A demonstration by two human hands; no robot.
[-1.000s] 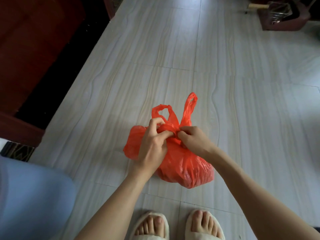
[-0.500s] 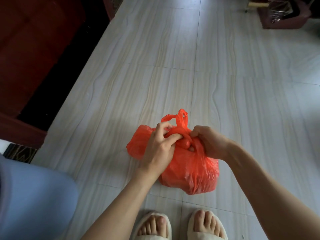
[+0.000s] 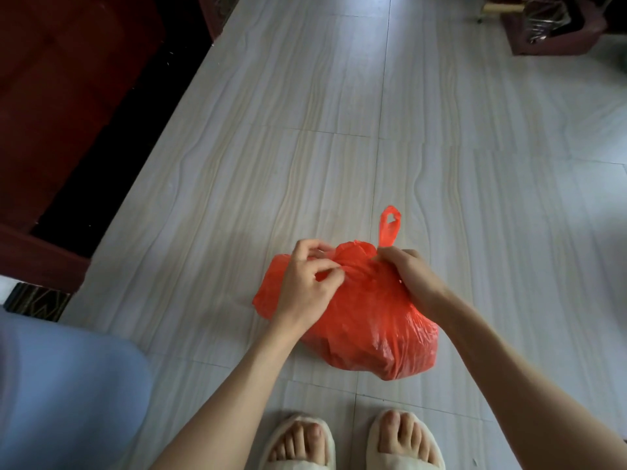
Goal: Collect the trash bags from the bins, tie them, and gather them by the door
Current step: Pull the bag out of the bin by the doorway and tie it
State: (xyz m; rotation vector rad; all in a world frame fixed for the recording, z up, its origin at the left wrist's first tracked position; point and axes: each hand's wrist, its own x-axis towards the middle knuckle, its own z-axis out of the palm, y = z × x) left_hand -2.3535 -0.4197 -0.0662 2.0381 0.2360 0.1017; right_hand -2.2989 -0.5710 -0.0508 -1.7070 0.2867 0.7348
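Note:
A full red plastic trash bag (image 3: 373, 330) sits on the pale tiled floor just in front of my feet. My left hand (image 3: 305, 283) is at the bag's gathered top on its left side, fingers pinching the crumpled plastic. On the right side, my right hand (image 3: 407, 276) grips the neck of the bag. One handle loop (image 3: 389, 227) sticks up above my right hand. The other handle is bunched between my hands, and whether a knot has formed is hidden.
Dark red wooden furniture (image 3: 61, 106) lines the left side. A dark red basket-like object (image 3: 556, 25) with metal items sits at the far right. A light blue shape (image 3: 64, 395) fills the lower left. My slippered feet (image 3: 353, 442) stand at the bottom edge.
The two handles, raised a second ago, were crossed and pulled down. Now one loop stands up again by my right hand, and my hands have spread slightly apart on the bag's top.

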